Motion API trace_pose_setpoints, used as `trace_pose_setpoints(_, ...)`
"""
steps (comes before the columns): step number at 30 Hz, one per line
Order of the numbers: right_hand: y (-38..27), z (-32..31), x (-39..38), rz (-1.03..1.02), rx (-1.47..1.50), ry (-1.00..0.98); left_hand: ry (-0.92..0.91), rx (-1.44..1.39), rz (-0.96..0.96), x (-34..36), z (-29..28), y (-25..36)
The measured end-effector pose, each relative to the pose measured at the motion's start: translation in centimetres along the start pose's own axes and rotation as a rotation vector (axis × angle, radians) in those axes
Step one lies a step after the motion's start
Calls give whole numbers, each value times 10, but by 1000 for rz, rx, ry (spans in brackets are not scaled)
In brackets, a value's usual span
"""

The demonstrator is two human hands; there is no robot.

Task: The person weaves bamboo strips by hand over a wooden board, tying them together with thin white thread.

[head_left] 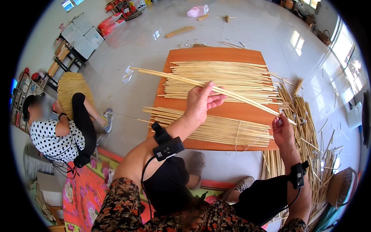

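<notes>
A few long, pale yellow plant stalks (247, 99) slant above the table, their far-left tips apart from each other. My left hand (201, 101) pinches them near the middle, thumb on top and the other fingers loosely curled below. At their lower right end, my right hand (283, 131) closes its fingertips on the stalks. Under them, a wide layer of similar stalks (220, 73) lies across the orange-brown table (212, 55). Nearer to me, a second row of stalks (208, 129) has thin string (238, 135) around its right part.
Loose stalks (309, 143) are heaped on the floor to the right, beside a wicker basket (341, 187). At left, another person (58, 131) sits by a woven stalk panel (75, 92). A floral mat (87, 189) spreads below. A pink bag (197, 11) lies farther off.
</notes>
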State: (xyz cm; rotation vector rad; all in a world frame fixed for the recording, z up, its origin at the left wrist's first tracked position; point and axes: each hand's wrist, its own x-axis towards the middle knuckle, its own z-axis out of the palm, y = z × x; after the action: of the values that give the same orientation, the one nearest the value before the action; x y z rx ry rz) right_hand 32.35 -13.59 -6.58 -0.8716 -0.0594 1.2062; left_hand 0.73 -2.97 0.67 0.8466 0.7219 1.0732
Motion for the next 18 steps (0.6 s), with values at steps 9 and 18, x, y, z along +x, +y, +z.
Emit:
trace_pose_setpoints(9, -3, 5, 4, -50, 63, -170, 2, 3, 18, 10, -7, 2)
trace_pose_setpoints(18, 11, 35, -2, -140, 97, -91, -10, 59, 18, 11, -23, 5)
